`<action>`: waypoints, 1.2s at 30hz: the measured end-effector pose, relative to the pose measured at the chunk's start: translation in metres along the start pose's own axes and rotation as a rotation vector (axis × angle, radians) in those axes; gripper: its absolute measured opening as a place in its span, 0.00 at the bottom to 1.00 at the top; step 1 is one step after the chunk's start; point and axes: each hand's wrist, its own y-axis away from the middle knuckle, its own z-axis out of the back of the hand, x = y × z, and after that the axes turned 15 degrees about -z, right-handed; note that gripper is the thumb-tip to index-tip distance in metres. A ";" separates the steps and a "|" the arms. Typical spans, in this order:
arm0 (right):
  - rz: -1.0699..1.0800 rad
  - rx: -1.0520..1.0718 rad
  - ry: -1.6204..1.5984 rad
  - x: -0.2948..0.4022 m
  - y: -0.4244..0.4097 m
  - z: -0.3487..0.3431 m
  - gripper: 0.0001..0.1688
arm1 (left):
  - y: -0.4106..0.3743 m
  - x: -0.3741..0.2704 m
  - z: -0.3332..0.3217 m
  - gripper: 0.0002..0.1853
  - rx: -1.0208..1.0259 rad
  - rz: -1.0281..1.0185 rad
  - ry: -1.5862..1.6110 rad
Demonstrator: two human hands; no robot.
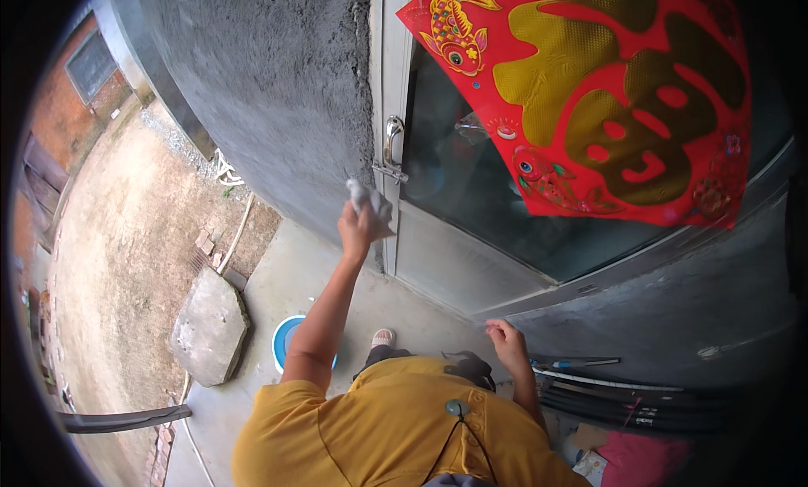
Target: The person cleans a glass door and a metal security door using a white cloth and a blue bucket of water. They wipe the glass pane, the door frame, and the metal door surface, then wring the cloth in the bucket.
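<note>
My left hand (355,229) is raised beside the frame of a glass-and-metal door, closed around a crumpled grey cloth (374,209). The cloth is just below the door's metal lever handle (394,140); whether it touches the door frame I cannot tell. On the glass hangs a large red paper poster (555,102) with a gold character and fish. My right hand (507,345) is low, near the bottom of the door, with its fingers partly bent and nothing seen in it.
A blue-rimmed basin (278,343) is on the concrete floor, partly behind my left arm. A flat stone slab (211,326) lies by the dirt yard. Long dark pipes (606,405) and a pink cloth (637,458) lie at the lower right. A rough grey wall (284,76) borders the door.
</note>
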 end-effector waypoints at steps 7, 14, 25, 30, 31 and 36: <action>0.013 -0.010 -0.020 -0.004 -0.005 0.000 0.12 | -0.026 0.009 -0.056 0.20 -0.059 -0.575 -0.431; -0.029 0.034 0.057 -0.012 -0.003 -0.005 0.13 | 0.009 0.005 -0.047 0.26 0.255 -0.596 -0.296; 0.015 -0.015 0.028 0.000 -0.008 0.007 0.12 | 0.068 0.010 -0.084 0.23 -0.171 0.312 0.763; -0.024 -0.034 0.069 -0.006 0.005 0.011 0.12 | 0.045 0.042 -0.170 0.42 -0.170 0.088 0.250; -0.015 -0.041 0.037 -0.017 0.008 0.009 0.12 | 0.057 0.035 -0.182 0.42 -0.179 0.035 0.211; 0.031 -0.024 0.046 -0.036 0.017 0.012 0.11 | 0.157 -0.003 -0.221 0.43 0.216 -0.115 0.231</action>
